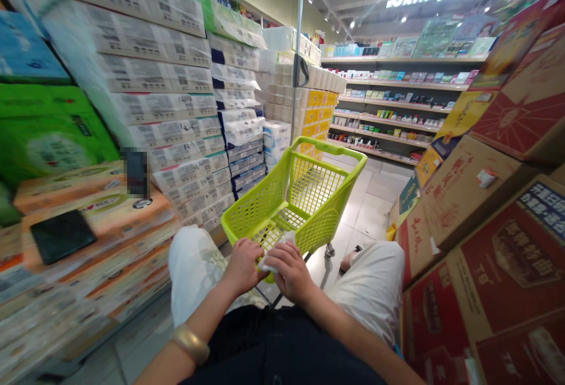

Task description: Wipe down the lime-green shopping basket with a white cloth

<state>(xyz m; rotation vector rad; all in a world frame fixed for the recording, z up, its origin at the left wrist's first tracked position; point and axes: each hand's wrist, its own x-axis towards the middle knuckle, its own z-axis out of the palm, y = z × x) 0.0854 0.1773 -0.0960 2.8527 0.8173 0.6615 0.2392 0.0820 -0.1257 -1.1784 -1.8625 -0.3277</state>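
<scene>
A lime-green plastic shopping basket on wheels (309,196) stands just in front of my knees in a shop aisle. My left hand (242,264) grips the basket's near rim with curled fingers. My right hand (291,270) presses a white cloth or tissue (276,254) against that same rim, fingers closed over it. I am seated or crouched, with my knees in white trousers on either side of the basket. A gold bangle sits on my left wrist.
Stacked packs of tissue paper (168,108) fill the left side, with a dark phone (62,235) lying on an orange pack. Red and brown cartons (498,220) are piled on the right. Shelves of goods (397,108) line the far end. A metal pole (300,43) rises behind the basket.
</scene>
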